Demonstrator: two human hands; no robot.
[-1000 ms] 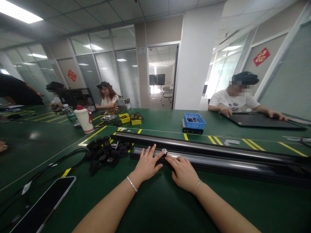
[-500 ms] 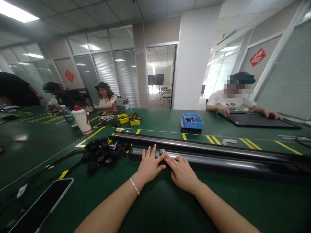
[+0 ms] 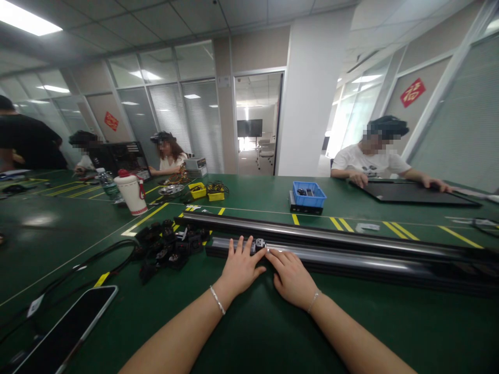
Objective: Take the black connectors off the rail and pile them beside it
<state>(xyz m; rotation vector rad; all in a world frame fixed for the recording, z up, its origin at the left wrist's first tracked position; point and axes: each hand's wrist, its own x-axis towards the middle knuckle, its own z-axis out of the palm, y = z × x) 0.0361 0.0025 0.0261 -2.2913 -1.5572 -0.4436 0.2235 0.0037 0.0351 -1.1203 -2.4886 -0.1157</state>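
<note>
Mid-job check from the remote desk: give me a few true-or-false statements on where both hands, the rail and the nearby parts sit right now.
1. Both hands rest on the near black rail. True: the left hand and right hand meet at a small metal fitting.
2. The blue bin sits between the hands. False: it stands beyond the far rail.
3. A phone lies screen-up at the person's left. True.
4. The right hand grips a screwdriver. False: it lies flat, no tool in it.
5. The pile of black parts is right of the hands. False: it is left.
</note>
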